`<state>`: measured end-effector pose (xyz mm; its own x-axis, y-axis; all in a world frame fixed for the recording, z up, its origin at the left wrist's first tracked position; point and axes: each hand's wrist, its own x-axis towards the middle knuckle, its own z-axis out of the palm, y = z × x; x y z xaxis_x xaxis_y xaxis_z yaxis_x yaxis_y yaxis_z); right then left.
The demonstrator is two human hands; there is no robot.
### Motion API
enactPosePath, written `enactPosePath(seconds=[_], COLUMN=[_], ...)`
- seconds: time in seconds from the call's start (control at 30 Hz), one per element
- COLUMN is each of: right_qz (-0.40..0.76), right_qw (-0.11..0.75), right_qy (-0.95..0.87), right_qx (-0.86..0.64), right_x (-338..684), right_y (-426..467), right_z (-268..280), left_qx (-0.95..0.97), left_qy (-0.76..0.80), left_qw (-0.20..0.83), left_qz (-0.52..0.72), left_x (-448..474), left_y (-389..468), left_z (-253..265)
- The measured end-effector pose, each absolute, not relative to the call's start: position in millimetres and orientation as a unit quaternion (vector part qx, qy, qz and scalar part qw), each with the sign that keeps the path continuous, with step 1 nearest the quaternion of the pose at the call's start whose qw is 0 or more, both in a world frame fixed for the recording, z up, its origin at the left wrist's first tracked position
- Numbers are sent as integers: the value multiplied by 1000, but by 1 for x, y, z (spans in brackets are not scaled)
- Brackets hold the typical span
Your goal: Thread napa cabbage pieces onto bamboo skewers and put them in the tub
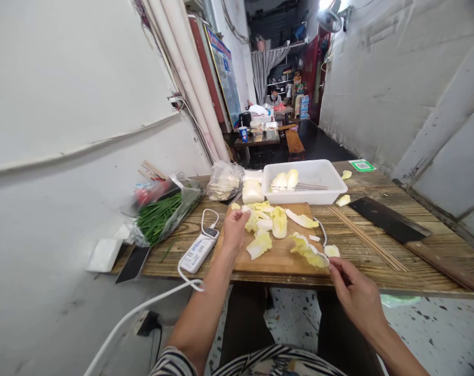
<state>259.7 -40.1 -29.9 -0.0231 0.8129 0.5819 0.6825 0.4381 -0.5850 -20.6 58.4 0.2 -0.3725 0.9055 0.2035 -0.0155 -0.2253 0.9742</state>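
My left hand (235, 228) is closed at the left of the wooden cutting board (276, 261), its fingertips pinching the pale end of a napa cabbage leaf among the pile. My right hand (354, 284), at the board's front right corner, pinches the white end of another napa cabbage leaf (309, 251), whose yellow frilled part reaches over the wood. Between the hands lie several loose leaves, among them an upright-lying leaf (279, 223) and a pale yellow one (259, 245). A cut cabbage chunk (253, 192) stands behind the board.
Behind the board is a white plastic tub (305, 197) with cabbage pieces and thin skewers. Bamboo sticks (366, 237) and a large cleaver (393, 219) lie at right. At left are a power strip (199, 251), bagged green chives (158, 216) and another plastic bag (224, 181). A person sits far back.
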Motion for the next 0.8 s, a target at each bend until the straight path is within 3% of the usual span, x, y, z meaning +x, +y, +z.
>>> enactPosePath(seconds=[0.23, 0.47, 0.53, 0.67, 0.73, 0.8], right_qz=[129, 263, 286, 302, 306, 315], right_qw=[489, 481, 484, 499, 500, 497], right_qy=[-693, -656, -639, -604, -591, -576], right_qx=[-514, -519, -525, -544, -554, -568], right_x=[263, 263, 265, 270, 273, 274], right_y=[-48, -41, -39, -40, -42, -44], right_z=[-24, -21, -20, -20, -21, -22], left_qx=[491, 543, 560, 616, 639, 668], left_qy=[501, 516, 534, 600, 609, 605], left_qw=[337, 377, 317, 7, -48, -39], left_qz=[628, 545, 548, 510, 468, 432], left_x=[-3, 20, 13, -22, -39, -51], left_y=[32, 8, 11, 31, 41, 46], left_z=[13, 8, 9, 8, 3, -6])
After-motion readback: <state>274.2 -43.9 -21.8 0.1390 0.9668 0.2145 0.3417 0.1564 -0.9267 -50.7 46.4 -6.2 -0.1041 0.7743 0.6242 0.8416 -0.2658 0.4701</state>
